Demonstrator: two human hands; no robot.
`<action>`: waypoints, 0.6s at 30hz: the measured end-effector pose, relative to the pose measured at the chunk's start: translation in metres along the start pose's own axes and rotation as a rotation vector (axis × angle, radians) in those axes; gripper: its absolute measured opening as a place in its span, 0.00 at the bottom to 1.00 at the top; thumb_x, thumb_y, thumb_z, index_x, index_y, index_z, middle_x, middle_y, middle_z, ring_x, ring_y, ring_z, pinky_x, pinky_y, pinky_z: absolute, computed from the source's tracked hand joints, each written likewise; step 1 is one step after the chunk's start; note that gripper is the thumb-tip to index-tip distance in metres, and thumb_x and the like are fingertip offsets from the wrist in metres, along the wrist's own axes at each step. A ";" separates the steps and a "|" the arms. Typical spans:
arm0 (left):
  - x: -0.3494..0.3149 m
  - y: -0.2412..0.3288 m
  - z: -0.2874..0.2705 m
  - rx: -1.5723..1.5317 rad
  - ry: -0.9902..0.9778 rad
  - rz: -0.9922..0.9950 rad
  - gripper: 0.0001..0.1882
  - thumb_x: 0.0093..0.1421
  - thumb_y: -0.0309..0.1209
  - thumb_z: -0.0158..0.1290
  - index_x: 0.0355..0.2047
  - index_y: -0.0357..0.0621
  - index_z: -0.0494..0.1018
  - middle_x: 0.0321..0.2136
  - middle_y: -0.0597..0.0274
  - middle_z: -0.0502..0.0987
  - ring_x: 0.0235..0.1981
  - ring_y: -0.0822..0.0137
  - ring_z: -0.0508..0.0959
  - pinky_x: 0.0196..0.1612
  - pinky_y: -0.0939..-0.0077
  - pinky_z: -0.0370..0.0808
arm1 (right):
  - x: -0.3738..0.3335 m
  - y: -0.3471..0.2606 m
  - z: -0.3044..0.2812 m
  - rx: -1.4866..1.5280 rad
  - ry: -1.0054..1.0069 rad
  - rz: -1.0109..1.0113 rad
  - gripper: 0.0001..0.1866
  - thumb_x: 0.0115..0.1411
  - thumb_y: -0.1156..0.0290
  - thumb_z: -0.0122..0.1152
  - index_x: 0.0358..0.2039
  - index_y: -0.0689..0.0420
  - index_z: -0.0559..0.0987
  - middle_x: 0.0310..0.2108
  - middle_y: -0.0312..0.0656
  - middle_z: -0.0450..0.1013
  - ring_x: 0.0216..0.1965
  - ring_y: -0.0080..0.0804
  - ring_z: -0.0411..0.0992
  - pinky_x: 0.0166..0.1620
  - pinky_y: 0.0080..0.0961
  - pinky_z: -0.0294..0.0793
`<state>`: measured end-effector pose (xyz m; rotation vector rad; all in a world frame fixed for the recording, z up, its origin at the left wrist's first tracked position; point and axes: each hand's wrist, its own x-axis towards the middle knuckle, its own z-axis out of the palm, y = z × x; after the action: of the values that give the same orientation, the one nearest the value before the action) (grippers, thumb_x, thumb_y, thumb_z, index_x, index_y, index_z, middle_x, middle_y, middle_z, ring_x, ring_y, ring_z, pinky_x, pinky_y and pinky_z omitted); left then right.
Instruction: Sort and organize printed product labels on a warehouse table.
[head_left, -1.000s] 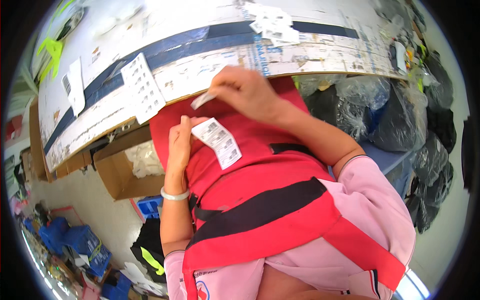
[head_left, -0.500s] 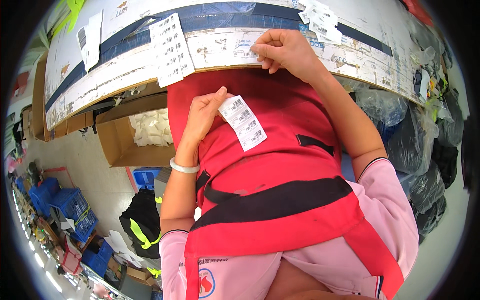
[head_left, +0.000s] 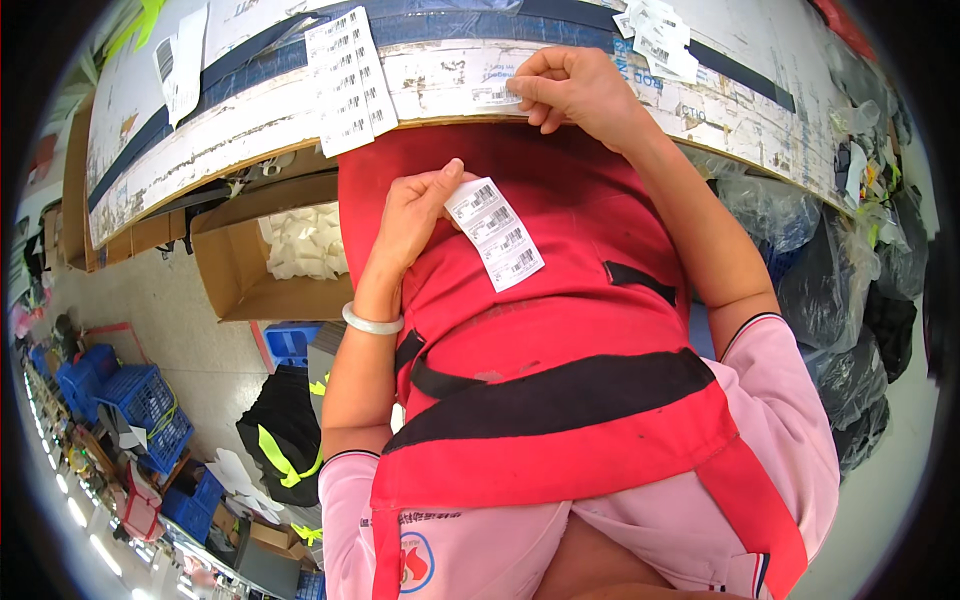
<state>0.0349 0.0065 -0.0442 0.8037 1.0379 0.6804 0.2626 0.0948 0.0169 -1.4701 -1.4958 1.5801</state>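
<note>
My left hand (head_left: 412, 212) is closed on a strip of white barcode labels (head_left: 497, 236), which hangs at a slant over my red apron (head_left: 540, 330). Thumb and fingers grip the strip at its upper end. Over the front edge of the board-covered table (head_left: 440, 75), my right hand (head_left: 580, 98) pinches the right end of a single barcode label (head_left: 492, 94). That label is close against the board surface; whether it touches is hard to see. To its left, sheets of barcode labels (head_left: 348, 85) overhang the table edge.
More loose labels (head_left: 663, 42) sit at the back right, and another label sheet (head_left: 182, 68) at the far left. A cardboard box with white pieces (head_left: 305, 245) stands below the table's left side. Plastic-wrapped bags (head_left: 820, 290) crowd the right; blue crates (head_left: 150, 415) stand lower left.
The whole view has shifted slightly. Both hands keep their grips, and the label in my right hand stays near the table edge.
</note>
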 end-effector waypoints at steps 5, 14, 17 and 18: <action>0.000 -0.001 0.001 -0.009 0.030 0.026 0.23 0.65 0.44 0.48 0.34 0.33 0.78 0.23 0.62 0.78 0.22 0.76 0.74 0.27 0.83 0.71 | 0.002 0.002 0.000 -0.005 -0.006 0.013 0.11 0.58 0.65 0.62 0.33 0.61 0.78 0.23 0.35 0.74 0.22 0.17 0.71 0.25 0.14 0.74; 0.000 0.001 0.000 0.024 0.027 0.018 0.23 0.65 0.44 0.48 0.34 0.33 0.79 0.23 0.62 0.78 0.22 0.76 0.74 0.27 0.83 0.72 | 0.003 0.000 0.001 -0.011 -0.001 0.043 0.11 0.58 0.65 0.62 0.33 0.61 0.78 0.23 0.35 0.74 0.21 0.17 0.71 0.25 0.13 0.73; 0.001 -0.001 0.001 0.000 0.035 0.021 0.22 0.65 0.44 0.48 0.35 0.33 0.79 0.24 0.62 0.78 0.23 0.77 0.75 0.27 0.83 0.72 | 0.001 -0.001 0.005 -0.057 0.020 -0.024 0.10 0.58 0.66 0.61 0.32 0.61 0.77 0.22 0.35 0.73 0.21 0.17 0.71 0.24 0.13 0.73; 0.001 -0.002 0.000 0.003 0.033 0.021 0.22 0.65 0.44 0.48 0.35 0.33 0.79 0.24 0.62 0.78 0.23 0.77 0.75 0.27 0.83 0.72 | 0.001 -0.003 0.007 -0.098 0.027 -0.026 0.10 0.58 0.67 0.61 0.31 0.61 0.77 0.22 0.35 0.73 0.21 0.17 0.72 0.24 0.13 0.73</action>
<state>0.0358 0.0062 -0.0459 0.8089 1.0618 0.7120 0.2549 0.0935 0.0178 -1.5125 -1.5903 1.4847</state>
